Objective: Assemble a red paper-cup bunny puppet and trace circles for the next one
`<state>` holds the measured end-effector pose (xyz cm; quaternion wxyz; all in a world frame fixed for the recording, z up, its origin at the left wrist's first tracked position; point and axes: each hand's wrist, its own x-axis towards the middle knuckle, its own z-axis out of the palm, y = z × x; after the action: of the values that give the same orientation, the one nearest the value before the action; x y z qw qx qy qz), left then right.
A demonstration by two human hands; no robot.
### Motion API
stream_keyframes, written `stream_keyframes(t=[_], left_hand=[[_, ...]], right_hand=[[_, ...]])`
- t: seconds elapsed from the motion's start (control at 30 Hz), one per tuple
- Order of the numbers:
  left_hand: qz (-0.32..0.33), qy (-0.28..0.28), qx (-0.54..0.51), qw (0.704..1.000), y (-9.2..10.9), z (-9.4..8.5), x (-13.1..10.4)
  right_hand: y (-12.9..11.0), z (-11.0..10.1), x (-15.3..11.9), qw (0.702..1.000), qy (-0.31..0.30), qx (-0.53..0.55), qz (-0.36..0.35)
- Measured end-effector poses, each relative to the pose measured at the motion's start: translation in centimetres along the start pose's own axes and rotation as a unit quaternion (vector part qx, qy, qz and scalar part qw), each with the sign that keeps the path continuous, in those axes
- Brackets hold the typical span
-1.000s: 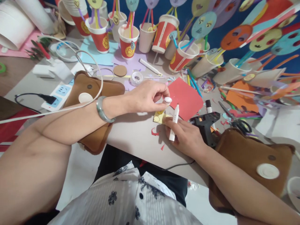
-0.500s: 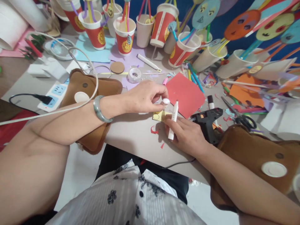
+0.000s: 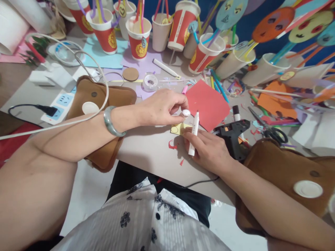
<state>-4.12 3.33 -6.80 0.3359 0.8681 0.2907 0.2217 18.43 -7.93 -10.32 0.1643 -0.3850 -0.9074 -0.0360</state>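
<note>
My right hand (image 3: 209,148) has its fingers round a white marker (image 3: 193,137), whose dark tip points up and away from me. The same hand's fingertips rest on a small piece of yellow paper (image 3: 177,129) with a drawn circle on it. Just above the paper, my left hand (image 3: 167,106) pinches a white marker cap (image 3: 186,113), seen round end first. Its fingers partly hide the cap. A red sheet of paper (image 3: 208,104) lies right behind both hands. Red paper scraps (image 3: 172,144) are on the table in front of the yellow piece.
A black glue gun (image 3: 232,136) and scissors (image 3: 272,132) lie to the right. Decorated paper cups (image 3: 138,45) line the back. Brown pouches (image 3: 115,101) flank my arms, and a white cable (image 3: 101,115) crosses my left forearm. A tape roll (image 3: 150,82) sits behind my left hand.
The view has shifted very slightly. Both hands keep the same pose, with the marker and cap held as before.
</note>
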Motion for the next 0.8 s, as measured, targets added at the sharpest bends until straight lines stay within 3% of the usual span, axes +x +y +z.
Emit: stream_keyframes(t=[0.8], left_hand=[[0.018, 0.004, 0.003, 1.000, -0.03, 0.03, 0.02]], right_hand=[[0.26, 0.30, -0.64, 1.000, -0.001, -0.004, 0.008]])
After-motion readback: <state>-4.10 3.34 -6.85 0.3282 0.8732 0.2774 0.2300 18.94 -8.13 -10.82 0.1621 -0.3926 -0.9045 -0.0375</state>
